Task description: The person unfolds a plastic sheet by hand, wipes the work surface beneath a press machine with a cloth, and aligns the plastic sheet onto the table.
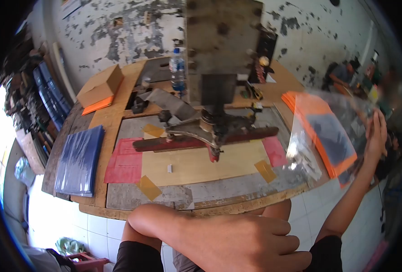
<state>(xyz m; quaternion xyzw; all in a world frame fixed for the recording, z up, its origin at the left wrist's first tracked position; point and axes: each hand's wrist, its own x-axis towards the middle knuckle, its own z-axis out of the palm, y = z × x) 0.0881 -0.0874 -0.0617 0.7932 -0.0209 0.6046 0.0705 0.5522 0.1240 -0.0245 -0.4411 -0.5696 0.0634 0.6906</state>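
My left hand [264,245] is low in front of me, its fingers curled closed; anything inside is hidden. At the right, my right hand [377,131] is raised with its fingers together at the edge of a clear plastic sheet [307,102]. That sheet hangs over a stack of orange-edged pieces [316,124] with dark panels. On the worktable, a pale yellow board [187,167] lies between two red patches [124,161], with tan tape at its corners. A small white piece [169,168] rests on the board. The press's red-edged bar [196,139] sits over the board's rear edge.
Blue plastic-covered sheets [79,161] lie at the left, with a cardboard box [100,85] on orange material behind them. A water bottle [177,72] stands beside the press column [221,41]. Another person [343,77] sits at the back right. A red stool [87,262] is at lower left.
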